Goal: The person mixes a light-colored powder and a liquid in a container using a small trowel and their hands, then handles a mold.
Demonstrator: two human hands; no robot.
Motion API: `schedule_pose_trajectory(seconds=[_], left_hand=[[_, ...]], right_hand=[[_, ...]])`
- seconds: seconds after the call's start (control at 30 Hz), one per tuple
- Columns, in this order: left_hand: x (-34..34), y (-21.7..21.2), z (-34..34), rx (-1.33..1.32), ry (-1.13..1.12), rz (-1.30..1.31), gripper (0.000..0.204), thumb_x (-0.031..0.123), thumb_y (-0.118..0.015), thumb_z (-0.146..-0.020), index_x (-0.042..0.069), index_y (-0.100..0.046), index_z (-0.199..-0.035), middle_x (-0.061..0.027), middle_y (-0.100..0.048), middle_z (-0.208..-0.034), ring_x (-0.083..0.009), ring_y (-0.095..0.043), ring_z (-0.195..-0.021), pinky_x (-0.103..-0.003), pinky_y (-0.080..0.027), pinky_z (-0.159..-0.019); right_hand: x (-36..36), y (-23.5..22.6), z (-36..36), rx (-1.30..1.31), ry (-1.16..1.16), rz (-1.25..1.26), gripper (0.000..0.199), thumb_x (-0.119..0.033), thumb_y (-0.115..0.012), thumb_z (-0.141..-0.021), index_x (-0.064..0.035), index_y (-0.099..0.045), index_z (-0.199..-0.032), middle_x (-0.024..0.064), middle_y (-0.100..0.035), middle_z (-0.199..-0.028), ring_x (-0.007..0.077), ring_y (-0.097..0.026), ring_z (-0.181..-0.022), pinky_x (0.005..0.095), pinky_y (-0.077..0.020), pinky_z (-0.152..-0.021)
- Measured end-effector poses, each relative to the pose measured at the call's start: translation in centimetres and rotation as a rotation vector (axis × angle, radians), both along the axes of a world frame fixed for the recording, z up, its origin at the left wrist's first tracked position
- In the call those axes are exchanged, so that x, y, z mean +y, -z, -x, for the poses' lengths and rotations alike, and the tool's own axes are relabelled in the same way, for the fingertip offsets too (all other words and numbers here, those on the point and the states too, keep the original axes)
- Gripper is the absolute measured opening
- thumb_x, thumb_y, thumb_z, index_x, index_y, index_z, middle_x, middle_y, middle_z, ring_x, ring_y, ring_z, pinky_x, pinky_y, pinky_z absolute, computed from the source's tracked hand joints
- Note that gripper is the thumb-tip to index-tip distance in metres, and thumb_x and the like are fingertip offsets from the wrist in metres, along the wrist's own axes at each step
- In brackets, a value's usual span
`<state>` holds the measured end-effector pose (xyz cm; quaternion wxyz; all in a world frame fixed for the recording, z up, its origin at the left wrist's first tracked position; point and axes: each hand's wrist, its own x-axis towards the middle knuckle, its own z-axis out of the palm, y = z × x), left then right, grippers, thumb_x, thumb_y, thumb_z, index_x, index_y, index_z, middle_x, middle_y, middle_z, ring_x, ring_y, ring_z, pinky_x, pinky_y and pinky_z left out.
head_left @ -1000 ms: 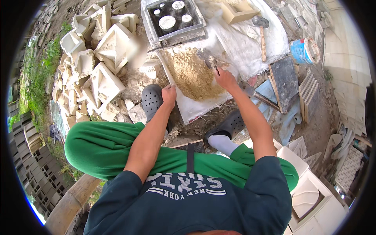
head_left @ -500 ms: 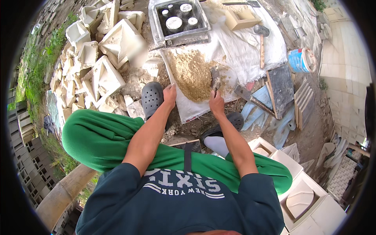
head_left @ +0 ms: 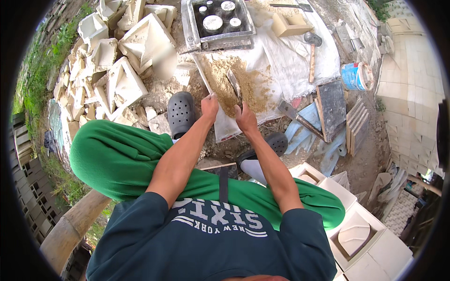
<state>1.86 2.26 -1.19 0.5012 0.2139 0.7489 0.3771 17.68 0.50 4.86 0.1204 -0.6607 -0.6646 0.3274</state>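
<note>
The right hand (head_left: 247,117) has its grip closed around the handle end of a trowel (head_left: 234,85), whose blade is tilted and seen nearly edge-on against the sand. The left hand (head_left: 209,107) has its grip closed on the near left edge of a white sheet (head_left: 227,130), and that edge runs away from the fist as a raised, pale strip. The sand (head_left: 218,75) lies heaped on the sheet, ahead of and between the two hands, with a thinner scatter to its right.

At the far end of the sand stands a dark mould box (head_left: 227,43), close enough to bound the heap on that side (several round pegs with white tops rise inside it). To its right, on the sheet, are a cream open box (head_left: 289,24) and a mallet (head_left: 312,58) with a wooden handle.

Broken cream blocks (head_left: 126,89) are piled on the left, beyond the left shoe (head_left: 181,114). The right shoe (head_left: 273,144) is near the sheet's near edge; the two shoes narrow the space about the wrists. Further right are a dark board (head_left: 332,110), a stack of slats (head_left: 356,126), crumpled blue cloth (head_left: 303,125) and a blue bucket (head_left: 351,76).
</note>
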Motion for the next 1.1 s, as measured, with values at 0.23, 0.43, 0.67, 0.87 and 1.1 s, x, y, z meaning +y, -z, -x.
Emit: schedule_pose_trajectory(seconds=[0.23,0.43,0.67,0.87,1.1], left_hand=[[0.1,0.6,-0.1,-0.16,-0.075,0.025,0.041,0.027,-0.052,-0.094,-0.006,-0.06,-0.117,-0.0104,-0.063,-0.099,-0.0166,-0.055,-0.09,-0.034,-0.045,-0.079],[-0.3,1.0,0.0,-0.126,-0.11,-0.019,0.039,0.028,-0.054,-0.092,-0.008,-0.065,-0.104,-0.0103,-0.064,-0.079,-0.017,-0.058,-0.076,-0.036,-0.045,-0.071],[-0.2,2.2,0.4,-0.218,-0.107,0.014,0.039,0.028,-0.053,-0.091,-0.007,-0.065,-0.104,-0.0105,-0.064,-0.083,-0.0175,-0.057,-0.079,-0.036,-0.045,-0.072],[-0.1,1.3,0.2,-0.223,-0.104,0.044,0.04,0.028,-0.054,-0.091,-0.007,-0.064,-0.108,-0.0119,-0.065,-0.088,-0.0183,-0.059,-0.083,-0.036,-0.046,-0.075],[-0.1,1.4,0.2,-0.128,-0.053,0.013,0.042,0.031,-0.054,-0.091,-0.004,-0.065,-0.11,-0.0135,-0.067,-0.091,-0.0202,-0.061,-0.086,-0.036,-0.046,-0.078]], right_hand=[[-1.0,0.4,1.3,-0.038,0.037,0.069,0.037,-0.032,-0.047,-0.096,0.0015,-0.046,-0.111,0.0319,-0.061,-0.085,0.0507,-0.059,-0.079,0.0571,-0.0447,-0.069],[-2.9,0.5,1.6,-0.06,0.014,0.137,0.037,-0.032,-0.046,-0.096,0.0002,-0.045,-0.114,0.031,-0.061,-0.09,0.0506,-0.059,-0.079,0.0568,-0.0451,-0.068],[-2.6,-0.4,2.4,-0.135,0.0,0.15,0.034,-0.033,-0.047,-0.096,-0.0013,-0.048,-0.107,0.0286,-0.062,-0.09,0.0493,-0.059,-0.081,0.0563,-0.0451,-0.069],[-3.8,0.9,1.3,-0.093,0.059,0.105,0.034,-0.033,-0.051,-0.094,-0.0014,-0.048,-0.106,0.0292,-0.063,-0.092,0.0484,-0.06,-0.085,0.0558,-0.0456,-0.07],[-3.3,4.6,-4.0,0.429,0.026,0.407,0.061,-0.026,-0.074,-0.077,0.0042,-0.047,-0.122,0.0163,-0.066,-0.081,0.0306,-0.066,-0.072,0.0427,-0.0508,-0.066]])
